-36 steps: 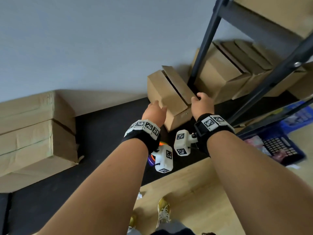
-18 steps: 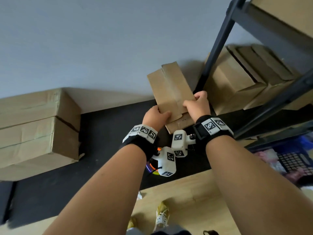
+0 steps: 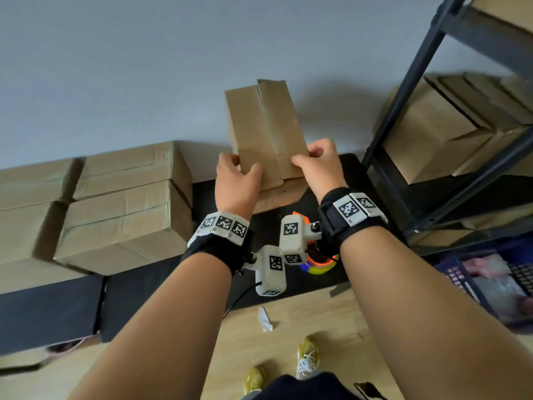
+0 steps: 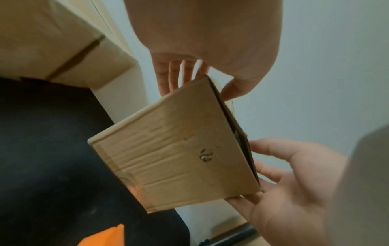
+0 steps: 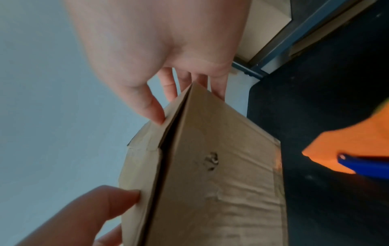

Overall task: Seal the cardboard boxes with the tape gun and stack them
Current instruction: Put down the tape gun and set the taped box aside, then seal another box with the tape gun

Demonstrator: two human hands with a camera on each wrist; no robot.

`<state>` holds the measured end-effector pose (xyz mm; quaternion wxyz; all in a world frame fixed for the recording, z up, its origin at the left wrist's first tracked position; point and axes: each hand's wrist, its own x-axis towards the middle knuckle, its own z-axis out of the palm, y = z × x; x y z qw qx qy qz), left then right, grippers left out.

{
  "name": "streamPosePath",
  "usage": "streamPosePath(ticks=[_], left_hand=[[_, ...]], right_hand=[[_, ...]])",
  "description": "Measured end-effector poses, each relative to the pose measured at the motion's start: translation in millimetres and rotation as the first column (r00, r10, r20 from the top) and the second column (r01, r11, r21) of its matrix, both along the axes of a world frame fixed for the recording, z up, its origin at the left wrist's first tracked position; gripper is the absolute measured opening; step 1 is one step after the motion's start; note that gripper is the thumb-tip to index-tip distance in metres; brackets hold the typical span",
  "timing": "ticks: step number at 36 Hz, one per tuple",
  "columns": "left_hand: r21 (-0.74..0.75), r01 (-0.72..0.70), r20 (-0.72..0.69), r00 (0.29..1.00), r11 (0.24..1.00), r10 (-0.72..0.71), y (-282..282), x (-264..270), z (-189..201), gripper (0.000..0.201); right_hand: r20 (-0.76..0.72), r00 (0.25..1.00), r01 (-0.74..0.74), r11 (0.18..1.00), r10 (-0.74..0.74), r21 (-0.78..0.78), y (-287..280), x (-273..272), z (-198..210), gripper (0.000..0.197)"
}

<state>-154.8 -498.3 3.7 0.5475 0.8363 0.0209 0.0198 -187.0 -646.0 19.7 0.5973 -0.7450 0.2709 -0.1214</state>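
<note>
Lifted now off the black mat, held up before the wall: unsealed box [image 3: 266,131]; pinched by left hand [image 3: 235,183] and right hand [image 3: 315,164]; flaps untaped; tape gun [image 3: 317,262] waiting below.

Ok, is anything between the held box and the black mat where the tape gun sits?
Nothing visible. Both hands, left and right, hold the box above the mat. Only the tape gun lies there, partly hidden by the wrist cameras, so set the box down beside it.
</note>
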Motion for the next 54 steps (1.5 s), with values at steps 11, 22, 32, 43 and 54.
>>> streamPosePath(ticks=[11, 22, 32, 43, 54], left_hand=[[0.196, 0.101, -0.289, 0.956, 0.975, -0.041, 77.8, -16.5, -46.4, 0.029], [0.462, 0.206, -0.081, 0.978, 0.863, -0.190, 72.4, -26.8, -66.9, 0.068], [0.692, 0.477, -0.210, 0.851, 0.542, -0.482, 54.4, -18.8, -87.7, 0.051], [0.657, 0.397, -0.100, 0.889, 0.641, -0.447, 53.2, -23.7, -103.8, 0.049], [0.693, 0.309, -0.047, 0.921, 0.651, -0.388, 53.0, -27.0, -92.1, 0.048]], right_hand=[[-0.249, 0.949, -0.238, 0.959, 0.195, -0.156, 57.5, -11.8, -50.1, 0.034], [-0.351, 0.912, -0.280, 0.947, 0.211, -0.157, 54.8, -22.8, -69.2, 0.049], [-0.420, 0.907, -0.125, 0.968, 0.022, -0.219, 27.0, -46.9, -88.8, 0.033], [-0.542, 0.825, -0.396, 0.849, 0.161, -0.350, 24.5, -71.3, -149.8, 0.080], [-0.665, 0.744, -0.321, 0.906, 0.061, -0.276, 23.5, -55.4, -169.5, 0.073]])
